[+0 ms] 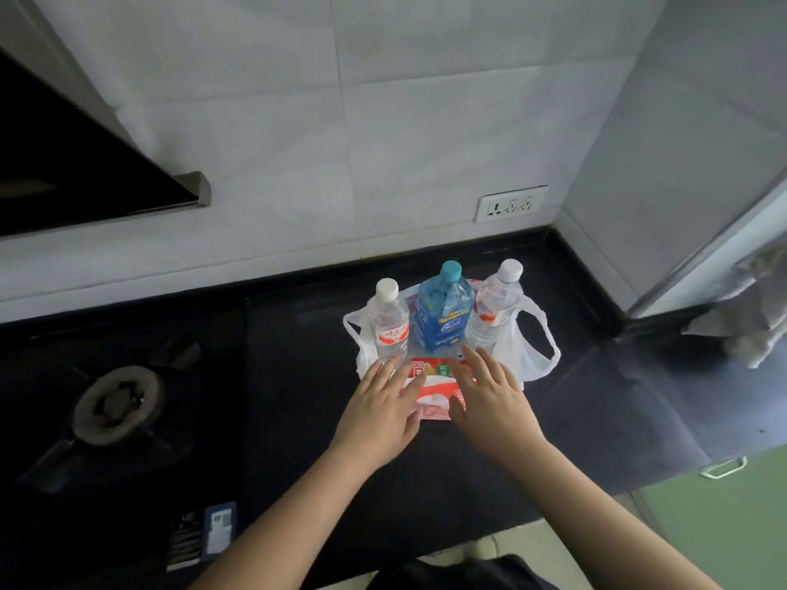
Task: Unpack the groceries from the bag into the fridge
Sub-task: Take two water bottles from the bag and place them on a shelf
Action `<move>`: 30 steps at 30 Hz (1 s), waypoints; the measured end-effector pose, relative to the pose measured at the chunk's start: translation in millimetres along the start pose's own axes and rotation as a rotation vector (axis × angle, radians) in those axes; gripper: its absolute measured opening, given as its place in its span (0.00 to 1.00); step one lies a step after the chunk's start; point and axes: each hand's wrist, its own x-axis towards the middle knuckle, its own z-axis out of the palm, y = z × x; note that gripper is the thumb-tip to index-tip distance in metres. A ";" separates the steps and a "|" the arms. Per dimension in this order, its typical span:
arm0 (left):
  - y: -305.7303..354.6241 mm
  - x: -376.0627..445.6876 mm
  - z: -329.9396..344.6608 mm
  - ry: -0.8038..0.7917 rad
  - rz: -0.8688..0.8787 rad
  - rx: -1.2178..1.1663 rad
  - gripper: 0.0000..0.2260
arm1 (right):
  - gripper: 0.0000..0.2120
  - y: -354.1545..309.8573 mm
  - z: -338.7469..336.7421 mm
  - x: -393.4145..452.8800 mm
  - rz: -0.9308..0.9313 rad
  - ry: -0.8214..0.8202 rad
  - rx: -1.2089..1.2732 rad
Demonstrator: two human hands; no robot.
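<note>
Head view: red packet (pixel 430 383) lies between both hands (pixel 383 408).

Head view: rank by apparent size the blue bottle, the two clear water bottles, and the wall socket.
1. Blue bottle, widest.
2. Left clear bottle and right clear bottle: look alike, not ranked.
3. Wall socket, smallest, though it sits farther from the camera.

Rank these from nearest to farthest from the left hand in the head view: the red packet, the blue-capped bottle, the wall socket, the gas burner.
From the left hand:
1. Red packet, under its fingers, front of the bag.
2. Blue-capped bottle, middle of the three, just behind.
3. Gas burner, far left on the counter.
4. Wall socket, on the back wall, to the right.
</note>
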 end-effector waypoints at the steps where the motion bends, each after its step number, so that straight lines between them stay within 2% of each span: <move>1: 0.0 2.9 2.7 -0.005 -0.018 0.007 0.24 | 0.27 3.0 0.1 3.8 -0.015 -0.002 0.004; 13: 20.8 39.8 24.5 -0.060 -0.148 -0.031 0.25 | 0.26 51.9 10.2 42.1 -0.150 -0.129 0.082; 19: 19.2 50.0 36.2 -0.068 -0.156 -0.175 0.24 | 0.22 75.7 13.8 62.1 -0.038 -0.328 0.285; 25: 12.0 56.2 40.8 -0.156 -0.408 -0.233 0.18 | 0.20 93.3 12.9 78.5 0.162 -0.465 0.555; 30: 7.6 68.8 41.9 -0.116 -0.712 -0.399 0.12 | 0.18 104.5 18.3 90.2 0.354 -0.397 0.655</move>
